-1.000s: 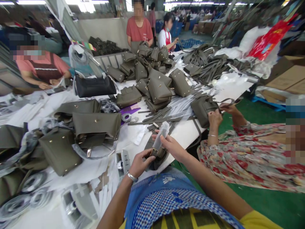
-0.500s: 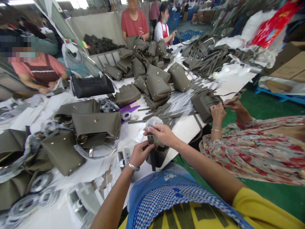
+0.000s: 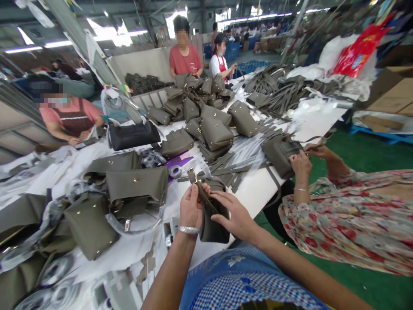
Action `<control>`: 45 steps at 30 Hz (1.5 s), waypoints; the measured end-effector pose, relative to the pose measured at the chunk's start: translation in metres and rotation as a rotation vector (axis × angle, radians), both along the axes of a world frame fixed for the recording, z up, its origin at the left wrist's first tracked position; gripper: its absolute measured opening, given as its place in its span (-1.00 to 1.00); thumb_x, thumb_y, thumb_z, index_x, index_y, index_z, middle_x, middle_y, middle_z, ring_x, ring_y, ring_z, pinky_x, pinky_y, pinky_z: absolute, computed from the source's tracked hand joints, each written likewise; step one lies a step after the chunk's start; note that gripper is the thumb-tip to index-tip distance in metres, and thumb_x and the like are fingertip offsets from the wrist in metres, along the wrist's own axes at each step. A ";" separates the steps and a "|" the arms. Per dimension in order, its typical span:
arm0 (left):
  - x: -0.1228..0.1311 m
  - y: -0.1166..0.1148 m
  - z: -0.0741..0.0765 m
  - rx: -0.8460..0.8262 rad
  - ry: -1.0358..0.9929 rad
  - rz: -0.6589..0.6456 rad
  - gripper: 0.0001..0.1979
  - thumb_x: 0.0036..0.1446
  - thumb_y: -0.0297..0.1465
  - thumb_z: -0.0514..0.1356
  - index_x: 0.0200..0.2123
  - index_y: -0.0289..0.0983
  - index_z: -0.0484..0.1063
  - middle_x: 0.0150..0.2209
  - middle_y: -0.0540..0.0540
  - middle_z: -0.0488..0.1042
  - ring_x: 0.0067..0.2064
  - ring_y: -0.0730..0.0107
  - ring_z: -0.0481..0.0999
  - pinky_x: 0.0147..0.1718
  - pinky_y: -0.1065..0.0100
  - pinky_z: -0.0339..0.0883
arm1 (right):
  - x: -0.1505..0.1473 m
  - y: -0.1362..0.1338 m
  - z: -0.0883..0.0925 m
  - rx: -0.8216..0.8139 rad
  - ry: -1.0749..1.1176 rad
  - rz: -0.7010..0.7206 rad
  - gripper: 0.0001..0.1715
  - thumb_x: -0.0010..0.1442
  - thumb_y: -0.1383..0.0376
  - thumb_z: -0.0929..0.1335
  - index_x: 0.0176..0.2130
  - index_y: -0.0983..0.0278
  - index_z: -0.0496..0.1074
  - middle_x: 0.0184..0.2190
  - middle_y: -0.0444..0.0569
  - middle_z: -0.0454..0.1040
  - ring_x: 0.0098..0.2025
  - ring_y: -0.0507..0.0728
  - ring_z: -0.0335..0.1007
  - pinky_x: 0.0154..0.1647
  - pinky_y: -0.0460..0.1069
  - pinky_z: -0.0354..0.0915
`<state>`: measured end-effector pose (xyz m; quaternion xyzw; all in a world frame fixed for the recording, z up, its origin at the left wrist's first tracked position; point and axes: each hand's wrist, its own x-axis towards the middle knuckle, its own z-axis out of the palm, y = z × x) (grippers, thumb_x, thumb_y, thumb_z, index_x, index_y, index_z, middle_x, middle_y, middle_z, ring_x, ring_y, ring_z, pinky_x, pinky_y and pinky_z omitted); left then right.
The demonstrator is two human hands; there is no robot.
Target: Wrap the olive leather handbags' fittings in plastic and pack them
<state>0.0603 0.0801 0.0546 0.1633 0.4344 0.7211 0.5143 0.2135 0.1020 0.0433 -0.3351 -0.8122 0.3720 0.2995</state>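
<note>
Near the table's front edge, an olive-grey handbag [image 3: 215, 230] is in front of me. My left hand [image 3: 190, 206] is closed around its strap [image 3: 206, 200], thumb up. A gold-coloured buckle [image 3: 192, 175] on the strap sticks up above that thumb. My right hand [image 3: 237, 217] is at the bag's right side with fingers stretched out and apart. Its fingertips reach the strap and bag, and I see no grip there. Part of the bag is hidden behind my hands.
Olive handbags [image 3: 137, 185] lie to the left, with more piled at the back [image 3: 216, 129]. Loose straps [image 3: 232, 165] and plastic-wrapped coils [image 3: 58, 269] cover parts of the table. At right, a co-worker's hands [image 3: 301, 165] hold another bag. A tape roll [image 3: 175, 172] lies ahead.
The clear plastic bundle my right hand held is out of sight, and that hand's fingers have spread. My left hand has lifted the buckle end upward. The camera view has tilted up.
</note>
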 end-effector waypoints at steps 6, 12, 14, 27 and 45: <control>0.022 -0.005 0.016 -0.007 0.031 -0.025 -0.67 0.01 -0.16 0.30 -0.27 -0.29 0.44 -0.33 -0.06 0.58 -0.27 0.37 0.58 -0.21 0.35 0.46 | 0.008 0.010 -0.006 0.083 -0.019 0.046 -0.17 0.05 0.20 0.45 0.24 0.15 0.14 0.20 0.09 0.22 0.22 0.22 0.13 0.22 0.17 0.12; 0.051 -0.036 0.016 -0.054 0.210 -0.083 -0.69 0.04 -0.23 0.29 -0.15 -0.20 0.42 -0.15 -0.03 0.55 -0.07 0.37 0.52 -0.04 0.41 0.38 | 0.035 0.037 -0.005 0.177 -0.034 0.249 -0.35 0.10 0.27 0.42 0.16 0.17 0.24 0.17 0.07 0.26 0.23 0.16 0.12 0.21 0.11 0.12; 0.062 -0.042 0.005 -0.112 0.288 -0.117 -0.66 0.02 -0.23 0.30 -0.13 -0.19 0.41 -0.08 -0.06 0.52 0.04 0.29 0.46 0.08 0.33 0.30 | 0.046 0.044 -0.016 0.203 -0.078 0.266 -0.43 0.11 0.37 0.38 0.11 0.18 0.29 0.17 0.06 0.26 0.25 0.16 0.08 0.22 0.12 0.10; 0.084 -0.024 0.012 -0.429 1.055 -0.956 -0.65 0.19 -0.15 0.07 -0.33 -0.26 0.53 -0.38 -0.08 0.59 -0.37 0.32 0.56 -0.35 0.39 0.45 | 0.097 0.050 -0.126 0.106 -0.229 0.224 -0.47 -0.01 0.45 0.38 0.00 0.19 0.39 0.19 -0.01 0.27 0.30 0.24 -0.04 0.25 0.19 0.00; 0.070 0.059 -0.054 -0.205 1.994 -1.274 -0.73 0.13 -0.15 0.17 -0.22 -0.20 0.42 -0.23 -0.12 0.55 -0.15 0.14 0.53 -0.23 0.27 0.35 | 0.150 0.029 -0.124 -0.153 -0.227 -0.096 -0.62 0.19 0.14 0.34 -0.01 0.20 0.43 -0.14 0.04 0.52 -0.10 0.19 0.42 -0.06 0.05 0.31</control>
